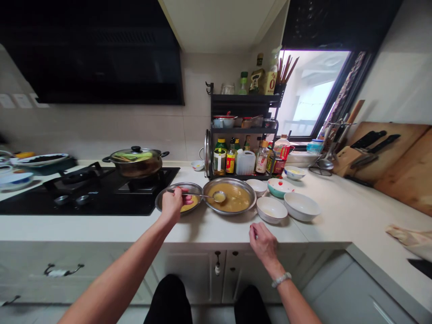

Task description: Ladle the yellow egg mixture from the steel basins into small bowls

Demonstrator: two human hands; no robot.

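My left hand (173, 203) is closed around the handle of a metal ladle (219, 196). The ladle's bowl, with yellowish liquid in it, is over a wide metal basin (250, 208) of brownish-yellow soup. Under my left hand is a smaller metal basin (161, 208) with yellow contents, partly covered by the hand. My right hand (263, 243) is loosely curled at the counter's front edge, with nothing visible in it. Just beyond it stands a white bowl (272, 210). A larger white bowl (302, 207), a small white bowl (257, 186) and a green-and-white bowl (281, 188) are grouped close by.
A lidded pot (137, 163) sits on the black gas stove (111, 198) at left. Behind the basins, a black rack (243, 130) carries bottles and jars. A knife block (349, 159) and cutting boards (401, 157) stand at right. Dishes crowd the far left.
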